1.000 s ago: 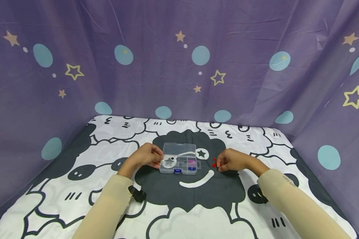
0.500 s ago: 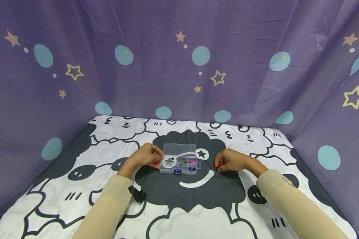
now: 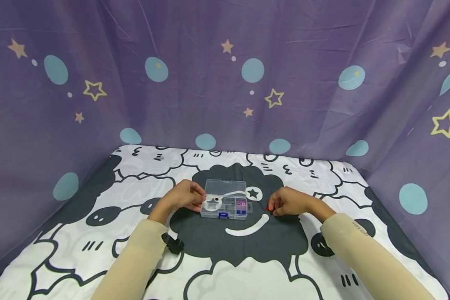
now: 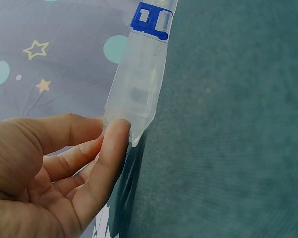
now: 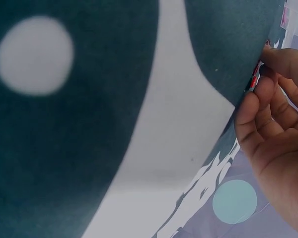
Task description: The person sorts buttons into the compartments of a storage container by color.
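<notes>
A clear plastic compartment box (image 3: 223,207) with a blue latch (image 4: 151,21) lies on the dark part of the cloth. Its lid (image 3: 225,187) is raised at the back. Pink rings (image 3: 241,203) and blue pieces (image 3: 241,212) fill compartments at its right end. My left hand (image 3: 187,196) grips the box's left end between thumb and fingers. To the right of the box, my right hand (image 3: 286,201) reaches down with bent fingers at small red pieces (image 3: 267,208) on the cloth. The fingers partly hide these pieces; I cannot tell whether one is pinched.
A sheep-print cloth (image 3: 232,279) covers the table. Behind it hangs a purple curtain (image 3: 195,108) with stars and dots. A black wrist strap (image 3: 172,243) sits on the left sleeve.
My right fingers have shifted slightly left over the red pieces, so fewer of them show. The left hand and the box stay in place.
</notes>
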